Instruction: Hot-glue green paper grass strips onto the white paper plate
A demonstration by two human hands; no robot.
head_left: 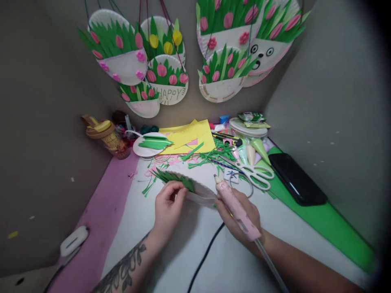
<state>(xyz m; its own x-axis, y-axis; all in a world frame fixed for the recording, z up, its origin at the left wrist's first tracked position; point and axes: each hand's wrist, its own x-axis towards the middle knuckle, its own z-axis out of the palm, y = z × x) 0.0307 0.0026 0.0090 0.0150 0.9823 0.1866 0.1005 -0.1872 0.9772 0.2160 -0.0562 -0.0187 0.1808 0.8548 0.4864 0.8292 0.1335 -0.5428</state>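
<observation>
My left hand (171,205) is closed at a white paper plate (205,190), thumb and fingers together where several green paper leaves (174,177) stand out of its pocket. The leaves fan along the plate's left side. My right hand (244,209) is wrapped round a pink hot glue gun (233,207) whose nozzle points up and away from me. A long clear glue stick (270,264) sticks out of its rear end. The right fingers also reach the plate's right edge; whether they grip it I cannot tell.
Green paper scraps (218,150), yellow paper (189,136), white scissors (253,173) and a black phone (297,179) lie behind my hands. A small plate (149,150) bears green strips. A black cable (204,256) crosses the table. Decorated plates (125,67) hang above; a cup (108,136) stands left.
</observation>
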